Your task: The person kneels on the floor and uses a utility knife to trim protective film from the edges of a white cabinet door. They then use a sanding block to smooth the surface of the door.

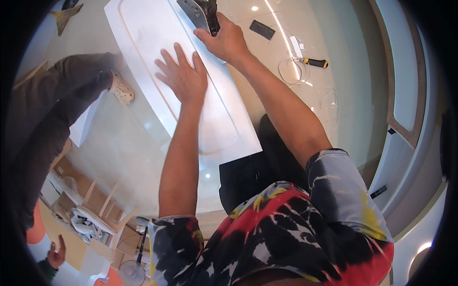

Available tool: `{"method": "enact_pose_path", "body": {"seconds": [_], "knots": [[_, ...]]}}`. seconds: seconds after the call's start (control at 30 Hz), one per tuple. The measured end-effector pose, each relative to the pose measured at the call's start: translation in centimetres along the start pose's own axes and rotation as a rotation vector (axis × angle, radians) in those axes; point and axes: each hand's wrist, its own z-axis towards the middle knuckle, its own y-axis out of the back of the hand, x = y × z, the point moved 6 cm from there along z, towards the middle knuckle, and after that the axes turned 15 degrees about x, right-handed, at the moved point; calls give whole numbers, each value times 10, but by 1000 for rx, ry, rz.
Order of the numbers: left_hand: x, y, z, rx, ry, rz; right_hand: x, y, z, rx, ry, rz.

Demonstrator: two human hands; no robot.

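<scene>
A long white panel point(217, 124) with a rounded groove line runs diagonally in front of me. My left hand point(187, 78) lies flat on it, fingers spread. My right hand point(225, 42) grips a black tool with a grey, holed metal plate point(194, 13) at the panel's right edge near the top. The picture's upper rim cuts off part of this tool, and its exact kind is unclear.
On the floor to the right lie a dark phone point(262, 29), a black-and-yellow handled tool point(315, 62) and a thin pale cord point(280, 71). Another person's leg and clog point(122, 89) are at left. Wooden furniture point(107, 205) and a fan point(131, 272) stand lower left.
</scene>
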Motion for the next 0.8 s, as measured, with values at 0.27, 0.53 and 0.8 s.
{"method": "enact_pose_path", "body": {"seconds": [0.27, 0.53, 0.8], "knots": [[2, -2, 5, -162, -37, 62, -27, -1, -142, -37, 45, -12], [4, -10, 5, -176, -17, 17, -68, -4, -314, -4, -77, 180], [15, 2, 0, -163, -17, 54, -121, 12, -369, 167, -407, 575]]}}
